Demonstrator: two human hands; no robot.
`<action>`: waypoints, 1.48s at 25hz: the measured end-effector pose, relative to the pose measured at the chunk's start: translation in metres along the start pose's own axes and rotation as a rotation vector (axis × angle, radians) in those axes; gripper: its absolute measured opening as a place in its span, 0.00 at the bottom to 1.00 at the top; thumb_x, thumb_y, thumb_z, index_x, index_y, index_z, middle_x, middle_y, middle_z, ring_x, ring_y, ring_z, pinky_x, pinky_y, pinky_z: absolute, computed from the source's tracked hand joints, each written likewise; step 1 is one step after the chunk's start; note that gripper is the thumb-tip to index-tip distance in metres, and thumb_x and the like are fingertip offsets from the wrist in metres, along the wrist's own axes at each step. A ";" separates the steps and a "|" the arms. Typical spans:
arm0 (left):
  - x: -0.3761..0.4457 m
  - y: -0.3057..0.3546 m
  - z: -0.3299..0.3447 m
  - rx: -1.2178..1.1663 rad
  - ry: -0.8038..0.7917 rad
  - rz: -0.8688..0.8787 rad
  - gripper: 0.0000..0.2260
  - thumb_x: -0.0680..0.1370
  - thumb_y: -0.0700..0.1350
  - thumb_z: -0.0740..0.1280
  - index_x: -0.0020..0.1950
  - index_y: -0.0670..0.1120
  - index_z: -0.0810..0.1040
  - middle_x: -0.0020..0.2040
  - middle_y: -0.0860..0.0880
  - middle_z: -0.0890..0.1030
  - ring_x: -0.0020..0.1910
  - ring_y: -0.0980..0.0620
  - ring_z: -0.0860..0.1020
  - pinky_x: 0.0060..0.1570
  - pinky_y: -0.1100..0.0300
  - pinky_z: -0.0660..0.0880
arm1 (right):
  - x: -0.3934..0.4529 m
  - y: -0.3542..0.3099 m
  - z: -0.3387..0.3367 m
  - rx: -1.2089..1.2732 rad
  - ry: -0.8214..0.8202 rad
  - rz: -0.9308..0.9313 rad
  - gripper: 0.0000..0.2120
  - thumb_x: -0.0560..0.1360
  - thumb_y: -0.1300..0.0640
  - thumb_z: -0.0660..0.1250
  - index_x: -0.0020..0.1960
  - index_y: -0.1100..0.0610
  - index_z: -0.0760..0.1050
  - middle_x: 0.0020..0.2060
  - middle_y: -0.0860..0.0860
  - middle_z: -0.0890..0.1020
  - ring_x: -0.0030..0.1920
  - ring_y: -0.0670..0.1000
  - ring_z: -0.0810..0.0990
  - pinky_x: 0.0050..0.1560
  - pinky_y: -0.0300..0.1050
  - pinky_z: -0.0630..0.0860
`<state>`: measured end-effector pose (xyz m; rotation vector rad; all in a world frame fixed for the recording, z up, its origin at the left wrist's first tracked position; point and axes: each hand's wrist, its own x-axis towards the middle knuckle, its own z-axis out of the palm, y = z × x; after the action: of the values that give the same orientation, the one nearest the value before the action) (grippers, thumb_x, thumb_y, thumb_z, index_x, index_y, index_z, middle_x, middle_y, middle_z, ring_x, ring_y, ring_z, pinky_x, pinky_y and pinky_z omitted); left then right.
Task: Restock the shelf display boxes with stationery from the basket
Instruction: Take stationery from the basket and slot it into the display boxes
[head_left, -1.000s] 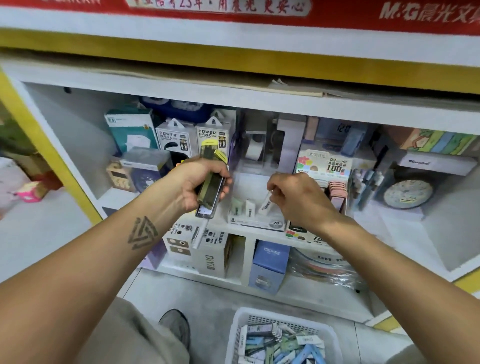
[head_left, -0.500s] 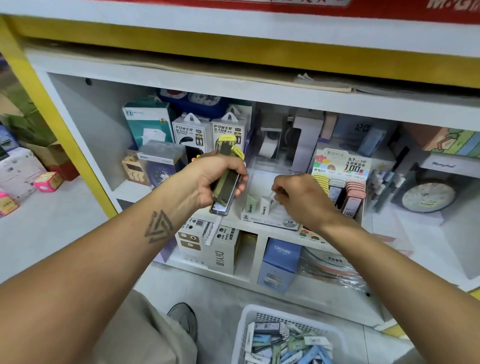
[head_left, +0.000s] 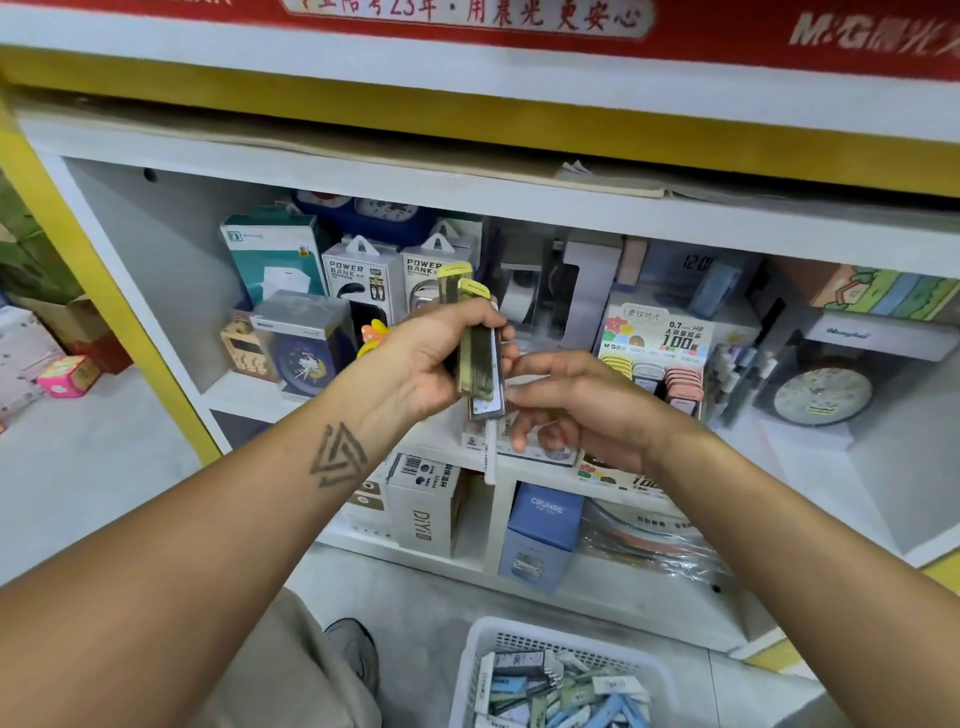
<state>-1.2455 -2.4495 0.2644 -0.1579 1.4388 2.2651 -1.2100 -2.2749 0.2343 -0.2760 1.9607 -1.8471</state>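
My left hand (head_left: 436, 358) grips a small stack of pencil-lead cases (head_left: 475, 358), olive-green with yellow caps, held upright in front of the middle shelf. My right hand (head_left: 582, 410) is just to the right of the stack with fingers spread, fingertips touching its lower edge, and holds nothing that I can see. Behind both hands sits a low clear display box (head_left: 540, 449) on the shelf, mostly hidden. A colourful lead-refill display box (head_left: 657, 343) stands to the right. The white basket (head_left: 475, 670) of stationery packs is on the floor at the bottom.
Power-bank boxes (head_left: 363, 280), a teal box (head_left: 272, 257) and a boxed blue clock (head_left: 304, 348) fill the shelf's left. A round clock (head_left: 821, 397) and pens (head_left: 737, 374) stand right. Below are a DIY box (head_left: 423, 512) and a blue box (head_left: 540, 535). My shoe (head_left: 356, 647) is beside the basket.
My right hand has drawn back from the clear display box, opened, and come to the stack in my left hand. The left hand has barely moved; the camera shifted a little.
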 end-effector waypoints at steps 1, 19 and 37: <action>0.001 -0.002 0.007 -0.034 0.003 0.019 0.01 0.76 0.34 0.66 0.45 0.38 0.76 0.37 0.42 0.81 0.32 0.47 0.82 0.34 0.57 0.81 | -0.006 -0.001 -0.004 0.078 -0.062 0.005 0.14 0.75 0.66 0.69 0.60 0.62 0.79 0.51 0.63 0.85 0.35 0.52 0.82 0.27 0.38 0.71; 0.028 -0.036 0.077 -0.220 -0.032 -0.023 0.02 0.76 0.31 0.65 0.47 0.34 0.76 0.47 0.33 0.83 0.44 0.43 0.86 0.36 0.50 0.82 | -0.094 -0.021 -0.080 -0.033 0.202 -0.029 0.47 0.70 0.77 0.71 0.78 0.44 0.60 0.36 0.63 0.83 0.30 0.55 0.81 0.31 0.41 0.78; 0.026 -0.069 0.116 0.027 -0.133 -0.244 0.07 0.73 0.41 0.73 0.48 0.41 0.79 0.41 0.40 0.81 0.32 0.46 0.79 0.32 0.57 0.78 | -0.117 0.011 -0.140 -0.849 0.832 -0.241 0.09 0.77 0.64 0.70 0.46 0.51 0.75 0.36 0.52 0.83 0.35 0.45 0.85 0.45 0.53 0.84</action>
<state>-1.2230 -2.3146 0.2510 -0.1616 1.3052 2.0197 -1.1655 -2.0976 0.2468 0.0463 3.3658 -1.2028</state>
